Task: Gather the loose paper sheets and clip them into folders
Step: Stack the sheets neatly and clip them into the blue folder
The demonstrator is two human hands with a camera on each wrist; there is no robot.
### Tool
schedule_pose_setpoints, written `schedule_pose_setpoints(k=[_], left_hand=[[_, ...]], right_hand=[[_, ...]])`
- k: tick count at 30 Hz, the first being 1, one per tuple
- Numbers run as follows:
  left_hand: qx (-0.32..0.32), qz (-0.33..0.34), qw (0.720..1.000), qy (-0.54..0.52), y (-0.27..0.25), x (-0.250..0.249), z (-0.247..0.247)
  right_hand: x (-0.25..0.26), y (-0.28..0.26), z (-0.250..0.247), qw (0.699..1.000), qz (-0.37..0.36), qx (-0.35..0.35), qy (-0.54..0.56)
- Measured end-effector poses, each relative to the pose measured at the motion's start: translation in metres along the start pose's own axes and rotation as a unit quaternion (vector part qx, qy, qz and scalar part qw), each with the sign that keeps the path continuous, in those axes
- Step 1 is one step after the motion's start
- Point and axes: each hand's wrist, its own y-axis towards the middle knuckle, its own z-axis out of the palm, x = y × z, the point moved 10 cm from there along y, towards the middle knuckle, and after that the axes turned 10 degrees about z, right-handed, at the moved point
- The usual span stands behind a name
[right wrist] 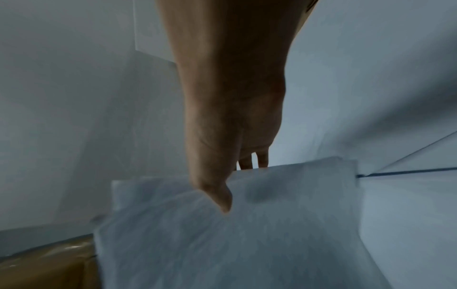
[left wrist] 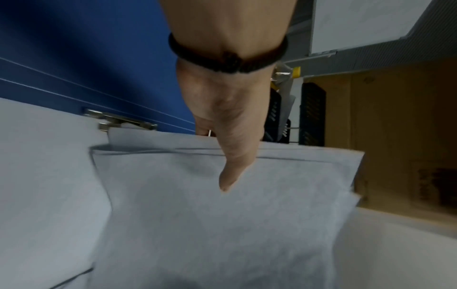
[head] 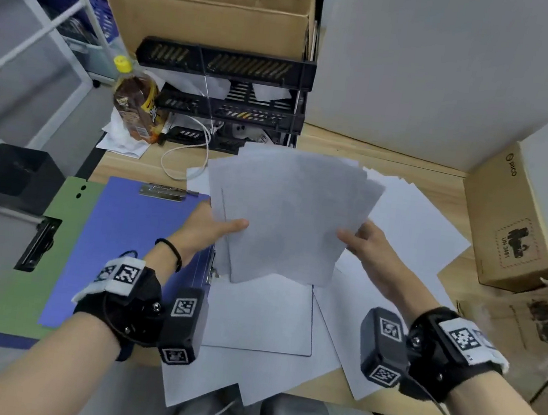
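Observation:
A fanned stack of white paper sheets [head: 291,209] is held up above the desk. My left hand [head: 215,226] pinches its left edge, thumb on top, and my right hand [head: 363,240] pinches its right edge. The wrist views show each thumb lying on the stack [left wrist: 222,224] [right wrist: 222,244], with the other fingers hidden behind it. An open blue folder [head: 122,250] with a metal clip [head: 164,192] lies at the left, on a green folder [head: 18,279]. More loose sheets [head: 412,224] lie spread on the desk under and to the right of the stack.
A black stacked paper tray [head: 230,98] and a brown bottle with a yellow cap [head: 137,101] stand at the back. A white cable [head: 185,158] loops in front of the tray. A cardboard box [head: 512,219] sits at the right; a black bin [head: 14,175] is left.

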Motion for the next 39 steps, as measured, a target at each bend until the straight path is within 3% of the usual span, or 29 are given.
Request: schedule_pose_setpoints(k=[5,12,19,24,28,34,39], left_hand=[[-0.011,-0.013,1.0,-0.007,-0.006,0.01,0.019],[-0.006,0.056,0.995,-0.081,-0.003,-0.036,0.01],[0.067,-0.002,0.998,-0.013,-0.024,0.005,0.021],[0.019,0.002,1.0,-0.024,-0.024,-0.001,0.032],[0.027,0.036,0.997,-0.059,-0.021,-0.021,0.02],[0.031,-0.056,0.998,-0.002,-0.035,0.036,0.021],[-0.03,-0.037,0.999,0.015,-0.02,0.022,0.02]], right_hand=[[-0.029,0.001,0.01,0.999,0.042,-0.026,0.011],[0.025,-0.015,0.007,0.995,-0.04,-0.017,0.091],[-0.033,-0.02,0.012,0.998,0.049,0.038,0.021],[-0.011,-0.018,0.026,0.999,0.022,0.02,0.033],[0.004,-0.025,0.016,0.998,0.0,0.027,0.057],[-0.06,-0.024,0.025,0.995,0.088,0.056,0.005],[-0.048,-0.013,0.009,0.995,0.085,0.0,0.052]])
